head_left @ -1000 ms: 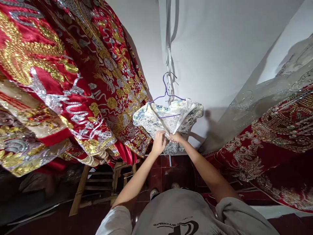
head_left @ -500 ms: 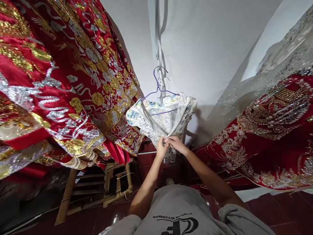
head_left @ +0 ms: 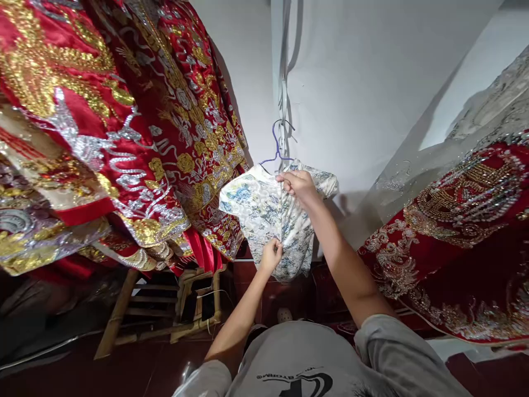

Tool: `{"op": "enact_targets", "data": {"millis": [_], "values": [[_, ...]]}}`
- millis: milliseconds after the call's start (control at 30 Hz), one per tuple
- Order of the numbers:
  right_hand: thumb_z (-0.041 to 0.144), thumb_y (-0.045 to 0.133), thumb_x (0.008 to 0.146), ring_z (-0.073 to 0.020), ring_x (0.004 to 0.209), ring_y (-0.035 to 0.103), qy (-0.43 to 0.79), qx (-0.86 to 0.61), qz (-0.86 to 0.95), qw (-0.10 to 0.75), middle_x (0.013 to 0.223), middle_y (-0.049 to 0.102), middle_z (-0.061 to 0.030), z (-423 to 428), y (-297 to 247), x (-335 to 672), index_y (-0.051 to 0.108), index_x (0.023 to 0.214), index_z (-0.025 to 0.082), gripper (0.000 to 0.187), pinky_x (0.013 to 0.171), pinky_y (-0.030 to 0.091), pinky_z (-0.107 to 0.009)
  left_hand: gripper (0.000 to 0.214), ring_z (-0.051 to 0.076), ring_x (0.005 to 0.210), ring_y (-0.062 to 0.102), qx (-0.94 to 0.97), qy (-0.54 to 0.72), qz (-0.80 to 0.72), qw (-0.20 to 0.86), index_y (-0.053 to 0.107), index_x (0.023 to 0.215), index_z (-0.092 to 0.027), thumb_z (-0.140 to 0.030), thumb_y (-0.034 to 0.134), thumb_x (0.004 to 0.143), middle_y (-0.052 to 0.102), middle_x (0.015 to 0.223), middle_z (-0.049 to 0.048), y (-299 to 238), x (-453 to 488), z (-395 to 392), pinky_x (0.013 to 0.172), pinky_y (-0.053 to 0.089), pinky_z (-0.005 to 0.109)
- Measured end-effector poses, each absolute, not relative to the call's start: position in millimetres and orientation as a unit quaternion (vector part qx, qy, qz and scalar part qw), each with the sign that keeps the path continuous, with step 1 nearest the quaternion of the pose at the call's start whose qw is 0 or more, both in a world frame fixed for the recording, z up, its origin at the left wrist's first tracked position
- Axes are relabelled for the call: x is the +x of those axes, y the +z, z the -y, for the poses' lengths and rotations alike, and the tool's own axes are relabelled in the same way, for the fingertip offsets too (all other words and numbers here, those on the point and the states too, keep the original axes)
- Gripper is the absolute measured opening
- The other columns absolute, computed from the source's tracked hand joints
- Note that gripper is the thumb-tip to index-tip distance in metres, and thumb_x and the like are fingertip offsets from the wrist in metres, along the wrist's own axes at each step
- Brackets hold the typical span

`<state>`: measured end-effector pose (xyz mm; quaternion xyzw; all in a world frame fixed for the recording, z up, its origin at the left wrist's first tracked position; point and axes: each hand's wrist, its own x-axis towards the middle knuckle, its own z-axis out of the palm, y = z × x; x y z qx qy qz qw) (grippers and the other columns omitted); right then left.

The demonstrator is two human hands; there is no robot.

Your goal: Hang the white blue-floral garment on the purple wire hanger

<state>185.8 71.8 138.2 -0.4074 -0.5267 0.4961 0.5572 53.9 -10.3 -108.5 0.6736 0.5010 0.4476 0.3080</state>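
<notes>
Head view: at far left hang red satin robes thick with gold and silver embroidery (head_left: 124, 138), above a bamboo stool (head_left: 165, 314). In the middle, a small white short-sleeved garment with blue-green floral print (head_left: 256, 209) hangs on a purple wire hanger (head_left: 276, 146) against the white wall (head_left: 372, 82). The left hand (head_left: 270, 256) is closed, pinching the garment's front seam low down. The right hand (head_left: 300, 186) grips the same seam up at the collar. At far right hangs a red beaded gown (head_left: 454, 237).
</notes>
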Motion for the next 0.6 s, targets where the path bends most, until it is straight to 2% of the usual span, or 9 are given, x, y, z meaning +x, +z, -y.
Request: {"op": "enact_targets", "data": {"millis": [67,133,167,233,267,333,433,500,600], "values": [[0.035,0.067,0.083,-0.0067,0.042,0.038,0.497,-0.400,0.529,0.559,0.048,0.049,0.0050,-65,134,185,0.069,0.073,0.016,0.022,0.041,0.028,-0.019,0.021,0.016,0.066,0.055,0.678,0.450,-0.491,0.310,0.048,0.070,-0.020,-0.028,0.059,0.087,0.055,0.068,-0.0007,-95,50,6,0.068,0.044,0.027],[0.034,0.064,0.084,-0.0066,0.041,0.037,0.501,-0.393,0.537,0.553,0.047,0.049,0.0054,-59,129,186,0.067,0.073,0.016,0.021,0.041,0.027,-0.019,0.013,0.018,0.076,0.061,0.679,0.473,-0.474,0.302,0.057,0.083,-0.019,-0.030,0.061,0.089,0.063,0.079,0.0023,-65,45,-3,0.075,0.048,0.029],[0.033,0.063,0.084,-0.0065,0.040,0.037,0.503,-0.390,0.543,0.548,0.047,0.049,0.0054,-56,127,186,0.067,0.072,0.016,0.021,0.041,0.027,-0.019,0.013,0.018,0.085,0.064,0.676,0.492,-0.465,0.289,0.060,0.097,-0.019,-0.031,0.059,0.093,0.067,0.090,0.0043,-43,42,-10,0.082,0.050,0.031],[0.033,0.063,0.085,-0.0065,0.040,0.037,0.501,-0.386,0.558,0.538,0.047,0.050,0.0054,-54,126,187,0.065,0.072,0.016,0.021,0.041,0.028,-0.020,0.031,0.018,0.091,0.066,0.669,0.570,-0.418,0.228,0.056,0.128,-0.018,-0.031,0.053,0.100,0.069,0.100,0.0070,9,38,-26,0.088,0.051,0.034],[0.034,0.062,0.085,-0.0067,0.040,0.037,0.497,-0.384,0.566,0.534,0.047,0.051,0.0055,-53,127,187,0.065,0.072,0.017,0.022,0.041,0.028,-0.020,0.033,0.018,0.091,0.065,0.672,0.594,-0.402,0.185,0.054,0.133,-0.019,-0.031,0.049,0.102,0.070,0.102,0.0075,36,36,-34,0.087,0.051,0.034],[0.035,0.061,0.086,-0.0071,0.040,0.037,0.484,-0.385,0.580,0.530,0.047,0.050,0.0058,-56,128,187,0.065,0.073,0.017,0.023,0.043,0.029,-0.020,0.025,0.018,0.094,0.064,0.707,0.589,-0.376,0.109,0.061,0.122,-0.020,-0.029,0.045,0.104,0.069,0.106,0.0087,85,35,-49,0.089,0.050,0.034],[0.033,0.058,0.085,-0.0085,0.041,0.039,0.442,-0.407,0.606,0.522,0.046,0.050,0.0056,-64,122,187,0.065,0.070,0.018,0.022,0.045,0.029,-0.022,0.019,0.020,0.088,0.062,0.778,0.510,-0.364,0.037,0.064,0.094,-0.018,-0.024,0.048,0.102,0.068,0.094,0.0083,126,38,-60,0.083,0.049,0.033],[0.030,0.057,0.083,-0.0097,0.043,0.041,0.404,-0.446,0.617,0.508,0.047,0.051,0.0045,-69,107,187,0.064,0.065,0.019,0.023,0.047,0.030,-0.023,0.019,0.019,0.084,0.061,0.789,0.492,-0.368,0.013,0.062,0.088,-0.018,-0.022,0.048,0.101,0.065,0.089,0.0079,134,37,-61,0.078,0.048,0.032],[0.027,0.058,0.079,-0.0113,0.044,0.042,0.403,-0.505,0.605,0.466,0.046,0.052,0.0030,-67,73,185,0.061,0.056,0.020,0.024,0.050,0.032,-0.025,0.017,0.019,0.087,0.061,0.732,0.567,-0.378,0.007,0.062,0.090,-0.018,-0.021,0.049,0.100,0.065,0.089,0.0070,131,22,-60,0.081,0.047,0.031]]}}
